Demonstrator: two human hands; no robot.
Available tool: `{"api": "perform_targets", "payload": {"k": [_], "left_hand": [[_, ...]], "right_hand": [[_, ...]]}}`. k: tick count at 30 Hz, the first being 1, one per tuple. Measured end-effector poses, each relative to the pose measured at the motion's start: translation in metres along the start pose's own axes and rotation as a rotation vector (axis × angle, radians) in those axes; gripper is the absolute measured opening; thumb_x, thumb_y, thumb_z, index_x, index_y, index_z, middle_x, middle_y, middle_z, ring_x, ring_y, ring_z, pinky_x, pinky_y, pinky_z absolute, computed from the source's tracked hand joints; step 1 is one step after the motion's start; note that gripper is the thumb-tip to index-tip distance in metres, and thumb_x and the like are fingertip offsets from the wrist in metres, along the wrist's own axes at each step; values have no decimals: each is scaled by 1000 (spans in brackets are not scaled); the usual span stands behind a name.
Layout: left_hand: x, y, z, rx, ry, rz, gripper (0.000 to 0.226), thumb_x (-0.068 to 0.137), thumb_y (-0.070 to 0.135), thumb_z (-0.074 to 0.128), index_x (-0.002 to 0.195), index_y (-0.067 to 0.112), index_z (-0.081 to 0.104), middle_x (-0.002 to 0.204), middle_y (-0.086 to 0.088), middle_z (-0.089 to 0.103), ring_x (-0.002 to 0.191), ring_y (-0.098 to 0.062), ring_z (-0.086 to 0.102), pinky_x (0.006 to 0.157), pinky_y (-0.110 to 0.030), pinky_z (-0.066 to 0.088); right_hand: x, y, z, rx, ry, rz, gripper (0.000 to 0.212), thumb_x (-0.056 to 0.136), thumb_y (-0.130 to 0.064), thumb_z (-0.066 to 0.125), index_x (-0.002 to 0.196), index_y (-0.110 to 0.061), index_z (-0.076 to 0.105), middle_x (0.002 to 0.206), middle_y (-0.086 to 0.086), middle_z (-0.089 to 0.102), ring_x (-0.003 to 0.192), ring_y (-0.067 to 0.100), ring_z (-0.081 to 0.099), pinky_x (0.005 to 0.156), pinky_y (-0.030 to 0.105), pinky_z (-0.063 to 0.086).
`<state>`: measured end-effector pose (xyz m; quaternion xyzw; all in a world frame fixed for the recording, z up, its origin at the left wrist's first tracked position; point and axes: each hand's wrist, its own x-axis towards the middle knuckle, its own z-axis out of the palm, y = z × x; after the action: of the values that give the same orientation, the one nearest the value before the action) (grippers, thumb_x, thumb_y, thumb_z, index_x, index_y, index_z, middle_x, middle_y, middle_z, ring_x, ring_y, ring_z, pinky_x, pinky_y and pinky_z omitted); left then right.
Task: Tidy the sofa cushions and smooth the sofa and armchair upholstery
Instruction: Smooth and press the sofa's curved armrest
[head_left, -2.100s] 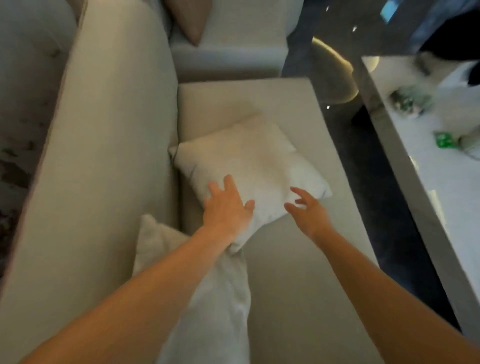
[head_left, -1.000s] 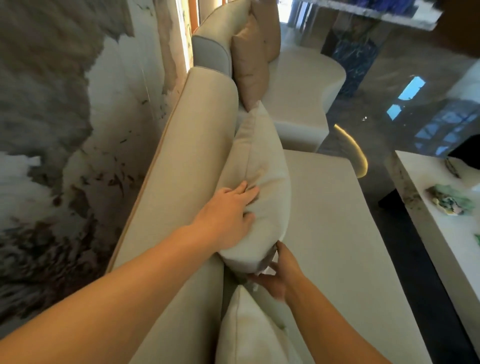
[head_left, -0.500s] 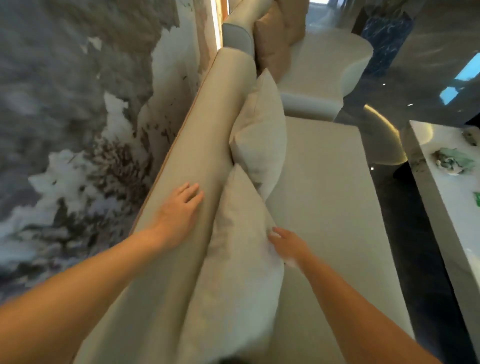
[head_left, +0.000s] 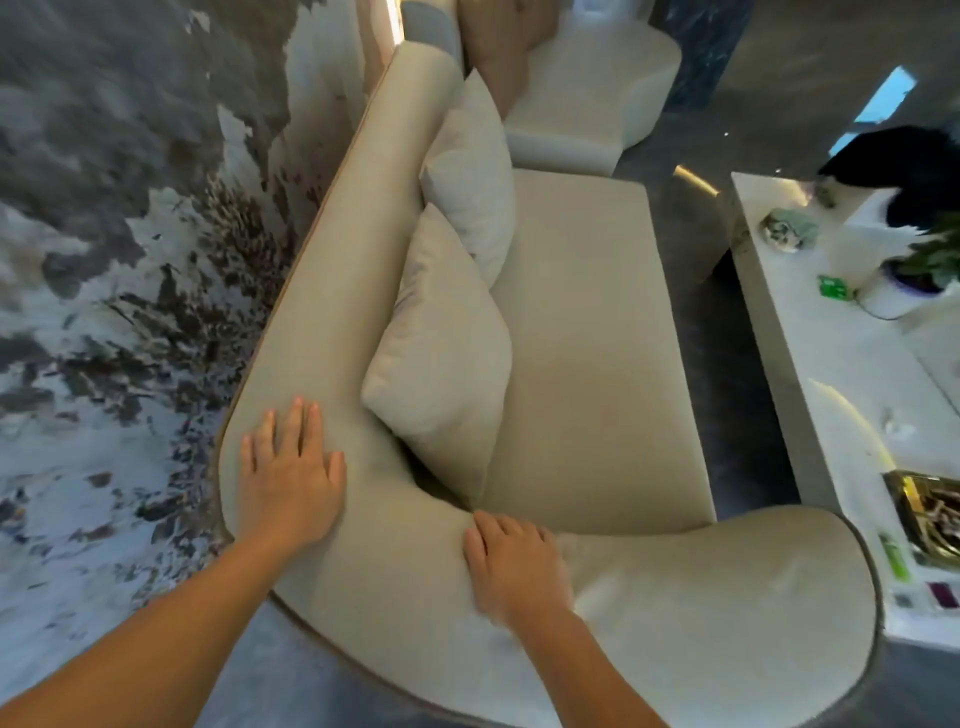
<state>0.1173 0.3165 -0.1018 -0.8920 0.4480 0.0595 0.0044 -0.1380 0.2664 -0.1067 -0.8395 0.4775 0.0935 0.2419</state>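
A beige sofa (head_left: 587, 332) runs away from me, its curved back and arm wrapping round at the near end. Two pale cushions stand upright against the backrest: a near cushion (head_left: 441, 358) and a far cushion (head_left: 472, 171). My left hand (head_left: 288, 467) lies flat, fingers spread, on the top of the curved backrest corner. My right hand (head_left: 511, 558) rests palm down on the near armrest (head_left: 701, 608), slightly blurred. Neither hand holds anything. A cream armchair (head_left: 587, 98) with a tan cushion (head_left: 483, 47) stands beyond the sofa's far end.
A white low table (head_left: 831, 374) runs along the right, carrying a potted plant (head_left: 930, 254), a green item (head_left: 834, 287) and a gold-edged tray (head_left: 924, 506). A dark glossy floor strip (head_left: 727, 364) separates sofa and table. A patterned grey-white wall (head_left: 130, 234) is on the left.
The flat cushion was stood up against the backrest. Both hands then left the cushions and came back to the near curved corner and armrest; the view pulled back.
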Motion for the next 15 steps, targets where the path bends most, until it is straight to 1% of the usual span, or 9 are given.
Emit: {"api": "perform_targets", "payload": {"k": [2, 4, 6, 7, 8, 10, 12, 14, 15], "left_hand": [[-10, 2, 8, -13, -17, -55, 70, 95, 51, 29, 155, 20, 9, 165, -4, 10, 149, -34, 2, 120, -57, 8], [-28, 10, 15, -49, 25, -126, 72, 93, 57, 23, 155, 25, 6, 166, 0, 6, 149, -33, -3, 119, -59, 5], [-41, 18, 19, -77, 58, -182, 74, 90, 62, 19, 154, 28, 8, 166, 2, 7, 149, -35, -2, 116, -62, 5], [-43, 20, 21, -80, 63, -201, 74, 89, 64, 17, 154, 29, 8, 166, 3, 7, 149, -35, -1, 115, -63, 6], [-42, 22, 21, -80, 77, -211, 75, 89, 65, 14, 154, 29, 9, 166, 4, 7, 149, -35, -1, 115, -64, 7], [-41, 25, 25, -81, 112, -224, 76, 87, 66, 11, 154, 30, 10, 165, 4, 9, 149, -35, 1, 115, -64, 8], [-37, 25, 30, -78, 153, -225, 76, 87, 67, 12, 154, 30, 13, 165, 5, 12, 149, -35, 3, 115, -64, 9], [-37, 25, 30, -81, 151, -240, 74, 89, 65, 20, 154, 30, 18, 164, 4, 15, 149, -34, 5, 115, -63, 10], [-37, 25, 30, -79, 149, -252, 73, 89, 64, 23, 153, 31, 20, 164, 5, 16, 149, -34, 5, 115, -62, 11]], "right_hand": [[-14, -4, 6, -47, 19, 34, 64, 98, -57, 9, 147, -26, 37, 147, 1, 49, 133, 29, 42, 115, 47, 24], [-20, -11, 8, -52, 17, 89, 75, 92, -66, 4, 151, -28, 30, 153, 2, 43, 140, 31, 34, 118, 51, 16], [-20, -20, 10, -80, 37, 171, 80, 88, -69, 1, 151, -29, 30, 152, 4, 43, 141, 33, 31, 118, 55, 11], [-20, -23, 12, -102, 66, 203, 81, 87, -69, 0, 149, -29, 35, 148, 5, 47, 139, 34, 34, 116, 57, 11], [-20, -25, 15, -121, 111, 219, 79, 87, -68, 2, 143, -29, 43, 141, 5, 53, 133, 34, 40, 113, 58, 15], [-21, -26, 21, -136, 236, 208, 69, 87, -68, 11, 119, -30, 59, 121, 4, 65, 117, 33, 52, 105, 57, 24], [-17, -27, 23, -102, 326, 203, 60, 86, -67, 21, 102, -29, 65, 105, 4, 70, 105, 32, 58, 101, 57, 29], [-15, -28, 27, -87, 308, 225, 53, 84, -65, 34, 94, -26, 69, 94, 6, 71, 96, 33, 62, 97, 58, 35], [-12, -28, 27, -69, 332, 222, 48, 80, -62, 44, 88, -24, 71, 86, 8, 71, 89, 34, 64, 92, 57, 40]]}}
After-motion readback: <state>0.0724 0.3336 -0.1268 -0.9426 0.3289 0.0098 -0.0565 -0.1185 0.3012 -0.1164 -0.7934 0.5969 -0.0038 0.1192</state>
